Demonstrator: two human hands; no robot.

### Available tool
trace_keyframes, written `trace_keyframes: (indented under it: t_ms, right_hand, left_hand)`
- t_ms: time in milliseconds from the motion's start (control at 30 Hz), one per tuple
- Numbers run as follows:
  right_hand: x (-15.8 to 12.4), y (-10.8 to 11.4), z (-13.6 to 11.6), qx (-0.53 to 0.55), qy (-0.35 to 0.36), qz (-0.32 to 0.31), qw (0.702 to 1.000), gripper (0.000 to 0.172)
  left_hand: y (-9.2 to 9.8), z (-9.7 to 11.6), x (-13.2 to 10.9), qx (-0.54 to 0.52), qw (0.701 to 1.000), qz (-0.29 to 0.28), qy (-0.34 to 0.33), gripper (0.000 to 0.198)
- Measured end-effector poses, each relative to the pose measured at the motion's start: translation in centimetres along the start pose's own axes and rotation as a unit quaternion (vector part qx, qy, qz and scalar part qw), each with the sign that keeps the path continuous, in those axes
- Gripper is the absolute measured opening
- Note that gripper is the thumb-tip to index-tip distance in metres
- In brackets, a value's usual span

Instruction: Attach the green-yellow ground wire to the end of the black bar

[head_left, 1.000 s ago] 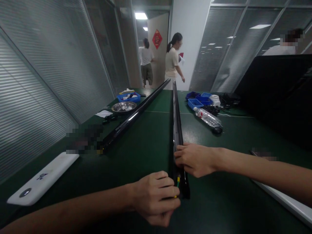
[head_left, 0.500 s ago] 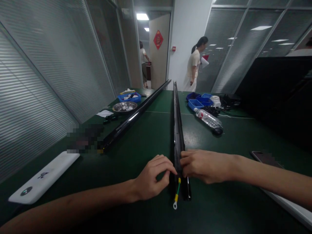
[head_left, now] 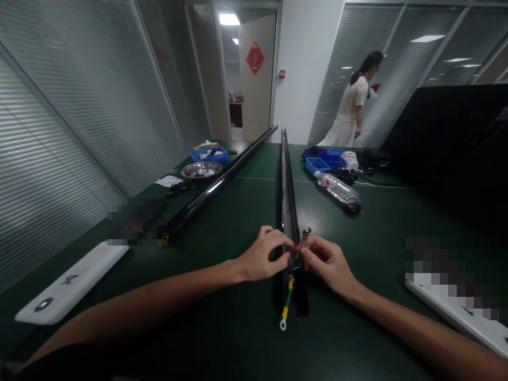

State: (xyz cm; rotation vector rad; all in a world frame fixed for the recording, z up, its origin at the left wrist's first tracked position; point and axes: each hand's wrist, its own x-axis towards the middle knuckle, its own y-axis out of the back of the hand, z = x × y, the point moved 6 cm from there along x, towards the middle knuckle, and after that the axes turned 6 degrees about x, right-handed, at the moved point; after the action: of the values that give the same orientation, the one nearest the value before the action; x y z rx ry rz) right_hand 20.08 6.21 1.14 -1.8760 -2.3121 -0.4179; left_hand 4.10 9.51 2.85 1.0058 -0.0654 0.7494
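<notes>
A long black rail [head_left: 289, 206] with an open channel lies lengthwise on the green table. My right hand [head_left: 327, 262], at the rail's right edge, is closed on a small metal wrench [head_left: 305, 234], its open jaw pointing up and away. My left hand [head_left: 266, 254] reaches over the channel from the left, thumb and fingers curved towards each other near the wrench's lower end. Anything between those fingertips is too small to make out. A green-and-yellow wire [head_left: 288, 296] with a ring terminal [head_left: 283, 324] runs from the rail's near end towards me.
A second black rail [head_left: 216, 185] lies slantwise on the left. Beyond it are a metal bowl [head_left: 201, 170] and a blue tray [head_left: 209, 155]. On the right are blue bins [head_left: 317, 164], a plastic bottle [head_left: 339, 189] and a dark monitor [head_left: 456, 159]. A person [head_left: 351, 106] walks behind the table.
My right hand has turned and pulled back slightly from the rail, bringing the wrench into view. My left hand has moved up and right along the channel. The walking person has moved right.
</notes>
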Motion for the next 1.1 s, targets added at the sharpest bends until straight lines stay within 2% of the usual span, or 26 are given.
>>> trace_keyframes:
  t_ms: [100, 267, 467, 767, 1100]
  right_hand:
    - [-0.4, -0.3, 0.4, -0.033, 0.032, 0.019, 0.999, 0.025]
    - [-1.0, -0.8, 0.7, -0.014, 0.009, 0.034, 0.999, 0.024]
    - [-1.1, -0.7, 0.5, -0.01, 0.02, 0.022, 1.0, 0.022]
    - [-0.7, -1.1, -0.4, 0.028, 0.034, -0.022, 0.999, 0.025]
    - [-0.9, -1.0, 0.0, -0.06, 0.06, -0.022, 0.996, 0.024]
  left_hand:
    - [-0.6, -0.4, -0.1, -0.008, 0.999, -0.04, 0.019, 0.012]
    - [-1.4, -0.1, -0.5, -0.012, 0.997, -0.074, 0.019, 0.011]
    - [-1.4, 0.0, -0.2, -0.009, 0.998, -0.054, 0.011, 0.003]
    - [-1.8, -0.2, 0.0, -0.034, 0.996, -0.086, 0.012, 0.004]
    - [-1.8, 0.1, 0.1, -0.037, 0.993, -0.114, 0.006, 0.007]
